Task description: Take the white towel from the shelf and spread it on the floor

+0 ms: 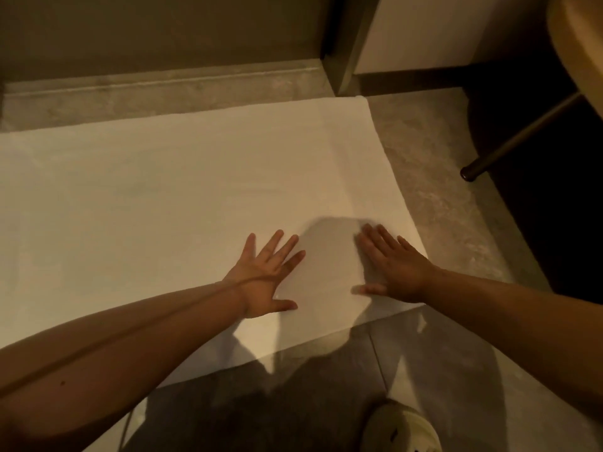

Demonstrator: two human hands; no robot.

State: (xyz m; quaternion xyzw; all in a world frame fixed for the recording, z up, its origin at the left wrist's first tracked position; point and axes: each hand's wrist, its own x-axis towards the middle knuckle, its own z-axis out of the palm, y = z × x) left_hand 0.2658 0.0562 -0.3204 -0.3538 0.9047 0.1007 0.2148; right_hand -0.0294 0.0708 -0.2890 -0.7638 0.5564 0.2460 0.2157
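Observation:
The white towel (182,197) lies flat on the grey floor (437,177), running from the left edge of the view to a straight right edge near the middle. My left hand (267,275) rests on it palm down with the fingers spread, close to the towel's near edge. My right hand (388,265) lies flat on the towel a little to the right, fingers straight and together, near the near right corner. Both hands hold nothing.
A dark wall with a raised floor strip (163,89) runs along the towel's far side. A post (342,44) stands at the far right corner. A slanted furniture leg (509,141) reaches the floor at the right. A light shoe (401,429) shows at the bottom.

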